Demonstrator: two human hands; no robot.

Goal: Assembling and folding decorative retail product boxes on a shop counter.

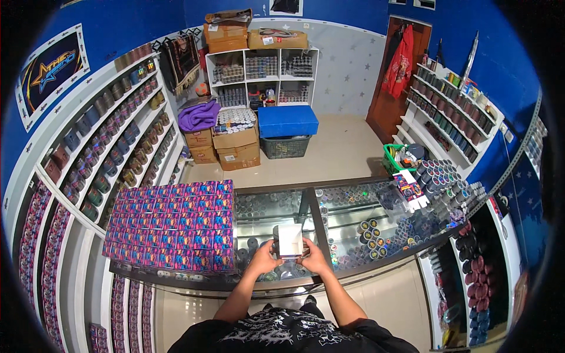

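Between my two hands is a small open cardboard box (289,240), its white inside facing up. My left hand (263,260) grips its left side and my right hand (314,259) its right side, thumbs toward the near edge. The box is held above the glass-topped counter (271,200). What lies at its bottom is hard to make out; it looks bare white. To the left, close to my left hand, stands a large block of stacked small printed boxes (170,226) in pink, blue and purple.
Several dark round spools with gold-marked tops (371,238) sit on the counter's right part. Beyond them are a patterned carton (409,187), a green basket (393,159) and rows of stacked spools (441,179). Shelves of thread cones (109,126) line the left wall. Cartons (236,147) stand behind the counter.
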